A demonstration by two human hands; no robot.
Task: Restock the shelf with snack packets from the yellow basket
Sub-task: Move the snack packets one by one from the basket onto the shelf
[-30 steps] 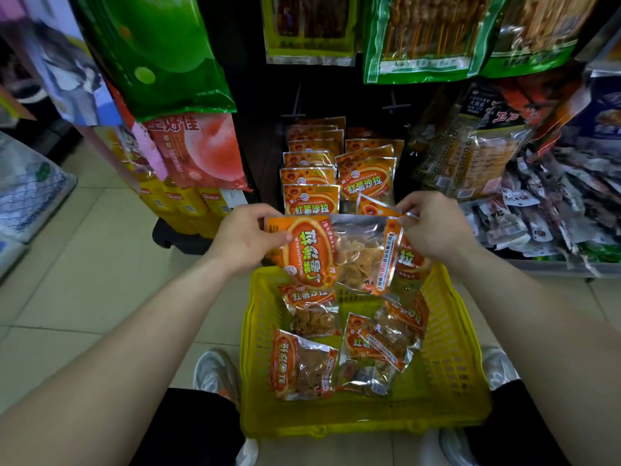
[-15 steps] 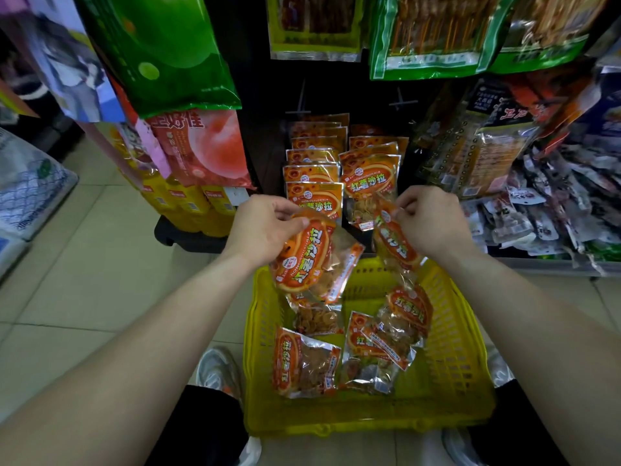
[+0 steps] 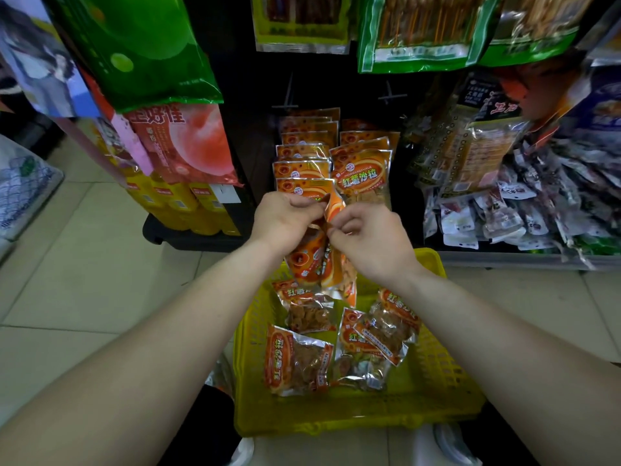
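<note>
left hand (image 3: 285,219) + right hand (image 3: 371,242) both pinching shiny orange foil snack packets (image 3: 311,262) | hanging over yellow plastic mesh basket (image 3: 437,381)

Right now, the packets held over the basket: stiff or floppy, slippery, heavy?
Probably floppy: the packets hang bent below the left hand and right hand. Likely slippery: glossy film. Probably light, since fingertip pinches carry them.

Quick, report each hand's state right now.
Left hand: closed, pinching the top of the held orange packets.
Right hand: closed, pinching the same packets.
</note>
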